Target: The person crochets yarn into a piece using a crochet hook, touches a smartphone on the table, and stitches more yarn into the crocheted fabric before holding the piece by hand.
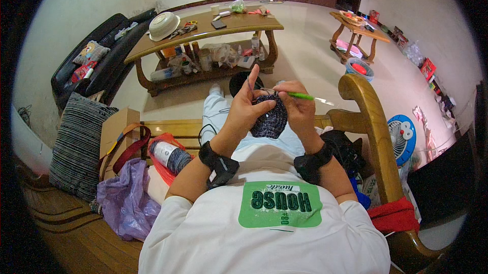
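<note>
Above my lap, my left hand pinches the upper edge of a dark grey-purple crocheted piece, its index finger raised with a strand of yarn over it. My right hand grips a crochet hook with a bright green handle. The hook's tip points left to the top edge of the crocheted piece, where fingers partly hide it. On the bench to my left lies a ball of grey-blue yarn with a white paper band, inside a red plastic bag.
A purple plastic bag, a cardboard box and a striped cushion crowd my left. The wooden armrest bounds my right, with a blue fan beyond. Ahead stands a wooden coffee table bearing a basin.
</note>
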`<state>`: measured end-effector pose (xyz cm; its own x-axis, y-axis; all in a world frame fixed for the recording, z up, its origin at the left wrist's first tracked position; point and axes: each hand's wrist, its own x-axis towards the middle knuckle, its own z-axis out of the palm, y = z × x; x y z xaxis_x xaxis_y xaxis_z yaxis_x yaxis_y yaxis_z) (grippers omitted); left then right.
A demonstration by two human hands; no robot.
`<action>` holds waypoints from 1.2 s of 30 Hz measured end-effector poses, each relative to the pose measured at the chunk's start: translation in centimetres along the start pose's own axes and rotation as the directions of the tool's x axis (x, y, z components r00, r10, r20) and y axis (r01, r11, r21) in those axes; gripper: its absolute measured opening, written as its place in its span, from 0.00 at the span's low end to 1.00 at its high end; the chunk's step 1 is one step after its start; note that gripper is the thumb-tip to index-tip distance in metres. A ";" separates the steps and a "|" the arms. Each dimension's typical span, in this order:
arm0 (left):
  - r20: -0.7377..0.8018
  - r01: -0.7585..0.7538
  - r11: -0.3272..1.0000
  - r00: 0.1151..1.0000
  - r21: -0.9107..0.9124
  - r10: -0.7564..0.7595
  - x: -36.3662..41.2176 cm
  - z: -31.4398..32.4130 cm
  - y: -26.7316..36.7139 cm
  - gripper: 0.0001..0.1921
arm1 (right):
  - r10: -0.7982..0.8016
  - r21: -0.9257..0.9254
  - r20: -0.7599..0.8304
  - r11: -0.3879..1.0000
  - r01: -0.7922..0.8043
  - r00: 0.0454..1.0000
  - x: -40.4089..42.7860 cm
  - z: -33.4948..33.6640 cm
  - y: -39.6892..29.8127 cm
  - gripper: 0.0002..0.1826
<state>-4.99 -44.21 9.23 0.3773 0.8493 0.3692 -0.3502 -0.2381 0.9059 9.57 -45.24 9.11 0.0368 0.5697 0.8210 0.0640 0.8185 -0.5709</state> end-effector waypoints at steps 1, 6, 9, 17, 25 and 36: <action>-0.002 0.000 1.000 1.000 0.000 0.000 -0.1 0.0 -0.3 0.43 | -0.217 -0.328 0.090 0.915 0.235 0.972 0.2 0.0 -0.2 0.07; 0.042 0.176 0.891 0.984 -0.419 -0.175 0.4 -0.3 -0.6 0.39 | -0.273 -0.368 0.076 0.887 0.281 0.959 -0.1 0.4 0.0 0.09; 0.087 0.213 0.847 0.977 -0.487 -0.196 0.4 -0.5 -0.1 0.37 | -0.263 -0.234 0.046 0.935 0.266 0.964 0.0 -0.2 0.6 0.09; 0.069 0.200 0.934 0.980 -0.295 -0.187 0.3 -1.7 0.8 0.33 | 0.001 0.082 0.059 0.997 -0.006 0.998 0.0 -1.7 0.5 0.10; 0.134 0.242 0.961 0.965 -0.135 -0.225 -0.3 -1.1 1.8 0.28 | 0.226 0.550 0.142 0.792 -0.267 0.964 -0.2 -2.2 0.7 0.12; -0.007 -0.017 0.997 1.000 0.078 0.018 -1.1 0.6 1.6 0.29 | 0.230 0.541 0.072 0.808 -0.232 0.970 -0.2 -0.8 0.6 0.12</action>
<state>-5.44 -45.88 10.42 0.3649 0.8484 0.3835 -0.2888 -0.2884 0.9129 10.45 -44.92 8.62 -0.0213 0.7467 0.6649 -0.4968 0.5692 -0.6551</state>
